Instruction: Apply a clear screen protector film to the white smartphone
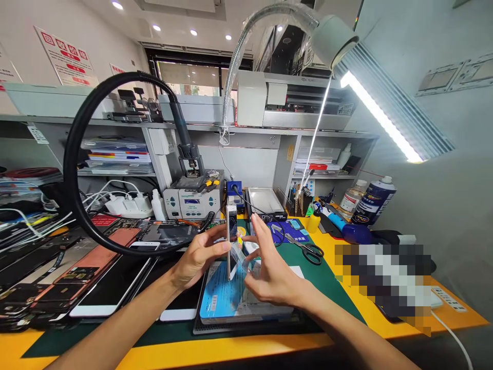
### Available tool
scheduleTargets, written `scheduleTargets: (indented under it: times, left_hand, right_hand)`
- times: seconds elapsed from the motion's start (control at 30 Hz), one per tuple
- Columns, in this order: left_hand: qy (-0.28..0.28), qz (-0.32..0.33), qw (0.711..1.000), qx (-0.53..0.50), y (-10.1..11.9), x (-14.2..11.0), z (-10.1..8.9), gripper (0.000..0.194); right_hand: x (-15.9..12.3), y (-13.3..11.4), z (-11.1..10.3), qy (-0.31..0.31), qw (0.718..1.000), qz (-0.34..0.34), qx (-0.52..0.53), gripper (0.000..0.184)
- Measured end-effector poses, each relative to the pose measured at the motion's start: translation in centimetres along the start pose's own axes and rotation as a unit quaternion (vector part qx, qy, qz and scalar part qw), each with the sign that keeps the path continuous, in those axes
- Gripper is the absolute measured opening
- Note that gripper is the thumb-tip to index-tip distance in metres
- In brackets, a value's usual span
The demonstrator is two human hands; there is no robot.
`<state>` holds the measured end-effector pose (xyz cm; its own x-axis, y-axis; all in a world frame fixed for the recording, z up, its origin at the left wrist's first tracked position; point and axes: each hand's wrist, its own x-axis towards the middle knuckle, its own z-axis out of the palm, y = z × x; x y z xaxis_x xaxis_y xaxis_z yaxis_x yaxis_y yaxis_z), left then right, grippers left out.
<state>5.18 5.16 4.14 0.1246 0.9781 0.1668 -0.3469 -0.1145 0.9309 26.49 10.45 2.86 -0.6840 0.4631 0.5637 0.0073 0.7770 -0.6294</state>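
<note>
My left hand [200, 257] holds a slim smartphone [231, 241] on edge, thumb on the near side and fingers behind it. A clear plastic film [239, 257] stands out from the phone's right face. My right hand [269, 267] is just right of the phone, index finger raised, with the film's outer edge between its thumb and lower fingers. Part of that grip is hard to make out. Beneath both hands lies a blue and white printed packet [219, 295] on a dark, flat stack. A small yellow spot shows between phone and fingers.
Phones and phone parts [88, 257] crowd the left side. A black hose [69, 144] loops above them from a rework station [192, 203]. Scissors [310, 252] lie on the green mat [331, 288]. A spray can [373, 200] stands right, under a lamp [393, 103].
</note>
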Motion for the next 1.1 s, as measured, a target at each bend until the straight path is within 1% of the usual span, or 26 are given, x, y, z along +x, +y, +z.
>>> scheduleTargets:
  times: [0.53,0.77,0.93,1.1]
  left_hand:
    - [0.010,-0.006,1.000,0.006,0.23,-0.06,0.19,0.049]
    - [0.000,-0.003,1.000,0.003,0.26,-0.02,0.39,0.051]
    - [-0.003,-0.004,1.000,0.003,0.29,0.00,0.39,0.052]
    - [0.006,-0.005,1.000,0.016,0.13,-0.02,0.10,0.050]
  right_hand:
    - [-0.09,0.40,0.19,0.005,0.999,0.038,0.004,0.127]
    - [0.04,0.25,-0.08,0.004,0.999,0.029,0.025,0.123]
    - [0.05,0.31,-0.17,-0.009,0.999,0.033,0.030,0.121]
    - [-0.06,0.20,-0.35,-0.023,0.997,0.060,0.041,0.118]
